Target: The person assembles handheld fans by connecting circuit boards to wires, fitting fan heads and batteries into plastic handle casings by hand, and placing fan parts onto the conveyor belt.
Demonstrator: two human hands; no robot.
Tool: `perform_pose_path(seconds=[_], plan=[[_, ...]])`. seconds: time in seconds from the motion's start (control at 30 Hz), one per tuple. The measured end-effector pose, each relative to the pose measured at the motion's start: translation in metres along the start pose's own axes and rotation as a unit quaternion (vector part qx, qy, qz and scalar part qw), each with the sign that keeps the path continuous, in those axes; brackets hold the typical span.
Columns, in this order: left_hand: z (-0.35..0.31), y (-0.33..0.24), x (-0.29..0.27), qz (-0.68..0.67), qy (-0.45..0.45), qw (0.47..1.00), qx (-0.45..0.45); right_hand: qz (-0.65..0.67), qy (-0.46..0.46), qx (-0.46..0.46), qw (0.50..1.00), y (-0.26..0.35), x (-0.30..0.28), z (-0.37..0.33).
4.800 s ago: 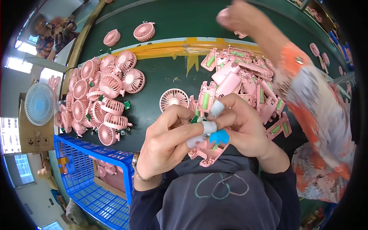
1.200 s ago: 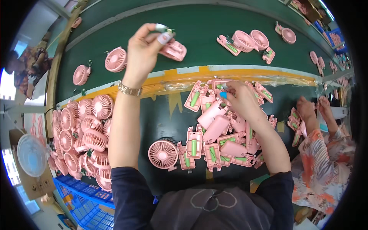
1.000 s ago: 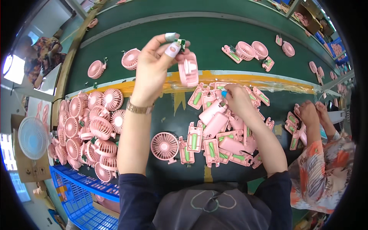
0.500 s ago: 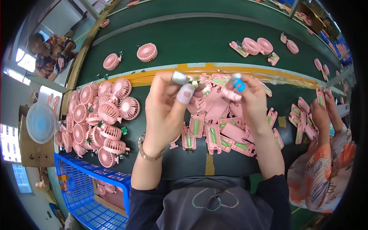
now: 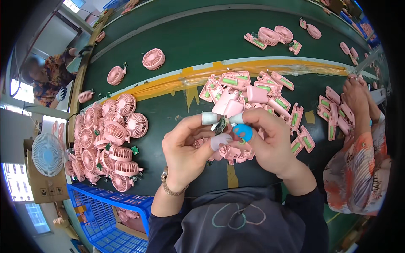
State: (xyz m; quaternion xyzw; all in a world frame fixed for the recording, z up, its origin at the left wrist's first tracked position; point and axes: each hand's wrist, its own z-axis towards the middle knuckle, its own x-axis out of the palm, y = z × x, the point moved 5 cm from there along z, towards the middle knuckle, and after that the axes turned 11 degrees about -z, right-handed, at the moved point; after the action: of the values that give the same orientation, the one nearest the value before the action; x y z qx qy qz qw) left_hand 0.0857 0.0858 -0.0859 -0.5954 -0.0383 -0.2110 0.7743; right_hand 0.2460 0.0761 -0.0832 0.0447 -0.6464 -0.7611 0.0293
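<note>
In front of my chest, my left hand (image 5: 190,143) pinches a small green circuit board (image 5: 220,125) between a thumb and index finger wrapped in pale covers. Close against it is my right hand (image 5: 263,137), its thumb in a blue cover and index finger in a pale one, tips pressed together. What those tips hold is mostly hidden; a tiny white bit shows there. Beneath and beyond the hands lies a heap of pink handle shells (image 5: 257,95), several with green cells inside. Pink parts just below my fingers are partly covered.
Pink round fan heads (image 5: 114,133) are piled at left, above a blue plastic basket (image 5: 105,225). More fan parts (image 5: 270,37) lie on the green belt (image 5: 190,38) behind a yellow-taped edge (image 5: 168,80). At right, a co-worker's hands (image 5: 358,95) are beside another shell pile (image 5: 335,111).
My hands have come together and lower, the right moving left to meet the circuit board. The pink piece seen at my right fingers is no longer visible there. The whole view has shifted slightly.
</note>
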Motion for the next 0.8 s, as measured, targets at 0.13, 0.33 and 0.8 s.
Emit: perform_pose_path(seconds=[0.13,0.33,0.8], plan=[[-0.001,-0.006,0.002,0.049,0.001,0.999,0.021,-0.289,-0.026,-0.215,0.933,0.014,-0.004,-0.001],[-0.005,-0.001,-0.005,0.092,-0.029,0.993,0.061,-0.384,-0.071,-0.322,0.862,0.027,0.003,-0.003],[-0.004,-0.013,0.001,0.175,0.012,0.981,0.079,-0.486,-0.100,-0.428,0.756,0.041,0.012,-0.010]])
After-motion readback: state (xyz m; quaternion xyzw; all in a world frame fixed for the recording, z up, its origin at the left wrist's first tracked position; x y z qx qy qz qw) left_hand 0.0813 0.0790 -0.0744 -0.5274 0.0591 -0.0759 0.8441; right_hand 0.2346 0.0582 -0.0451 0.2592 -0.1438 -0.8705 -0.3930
